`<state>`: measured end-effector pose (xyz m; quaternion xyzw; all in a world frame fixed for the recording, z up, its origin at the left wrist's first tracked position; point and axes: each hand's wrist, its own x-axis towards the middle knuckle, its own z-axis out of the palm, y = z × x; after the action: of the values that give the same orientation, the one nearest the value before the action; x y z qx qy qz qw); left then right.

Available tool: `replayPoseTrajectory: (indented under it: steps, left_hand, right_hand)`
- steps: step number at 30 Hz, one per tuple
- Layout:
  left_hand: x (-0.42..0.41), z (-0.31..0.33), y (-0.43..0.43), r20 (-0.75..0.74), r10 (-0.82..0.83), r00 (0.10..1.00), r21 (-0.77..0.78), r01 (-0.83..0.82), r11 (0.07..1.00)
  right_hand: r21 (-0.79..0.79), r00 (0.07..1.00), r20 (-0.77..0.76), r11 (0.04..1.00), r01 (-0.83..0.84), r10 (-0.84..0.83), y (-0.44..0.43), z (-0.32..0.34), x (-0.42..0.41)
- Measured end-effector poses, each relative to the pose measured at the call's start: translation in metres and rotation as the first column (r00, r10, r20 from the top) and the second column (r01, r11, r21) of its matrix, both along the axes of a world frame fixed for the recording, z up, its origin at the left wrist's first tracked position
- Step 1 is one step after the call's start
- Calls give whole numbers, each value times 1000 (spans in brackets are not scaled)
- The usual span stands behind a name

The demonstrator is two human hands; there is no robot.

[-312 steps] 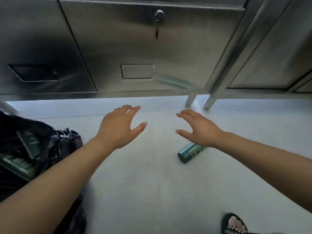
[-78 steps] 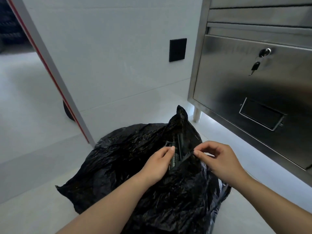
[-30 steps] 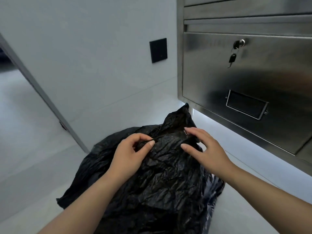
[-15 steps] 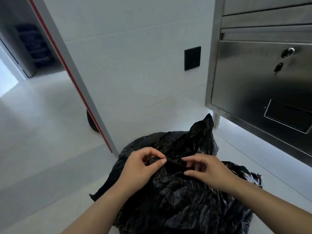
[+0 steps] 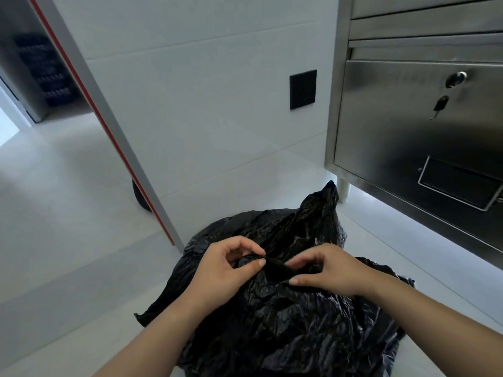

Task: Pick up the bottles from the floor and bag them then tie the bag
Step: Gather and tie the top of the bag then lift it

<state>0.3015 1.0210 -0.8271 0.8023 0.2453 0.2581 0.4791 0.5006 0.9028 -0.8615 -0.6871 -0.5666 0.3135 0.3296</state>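
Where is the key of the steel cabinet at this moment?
In the head view, the key hangs at the upper right, just under the lock on the steel cabinet door, above the black bag.

A white panelled wall (image 5: 206,110) fills the middle of the view, and a black square switch plate (image 5: 303,89) sits on it near its right edge. To the right stands a stainless steel cabinet (image 5: 394,148), raised off the pale floor (image 5: 54,240) on a short white leg (image 5: 343,190) at its near corner. A lock (image 5: 456,78) is set high on the cabinet door, with a key (image 5: 439,106) hanging just below it, and a rectangular label holder (image 5: 460,182) lies lower on the same door. At the wall's left edge runs a slanted grey door frame with a red strip (image 5: 89,104); a dark round object (image 5: 140,195) shows at its foot
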Motion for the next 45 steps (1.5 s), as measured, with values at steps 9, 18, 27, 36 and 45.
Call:
replayPoseTrajectory:
  steps: [9,18,27,36,45]
  left_hand:
    - [13,2,-2,-13,52,999,-3,-52,999]
    - [51,24,-14,197,81,977,-32,-76,997]
    - [58,33,-28,183,0,983,-45,8,999]
    - [65,40,-47,256,14,967,-221,44,974]
    - [68,23,-48,41,-31,999,-20,32,999]
  right_hand:
    - [294,932,-212,891,347,-293,-13,18,12]
    - [365,913,-267,845,391,-308,-38,36,20]
    - [559,835,-447,629,541,-321,-43,94,28]
    - [479,836,-469,713,512,-285,-65,73,25]
    - [367,878,-349,814,450,-328,-66,47,17]
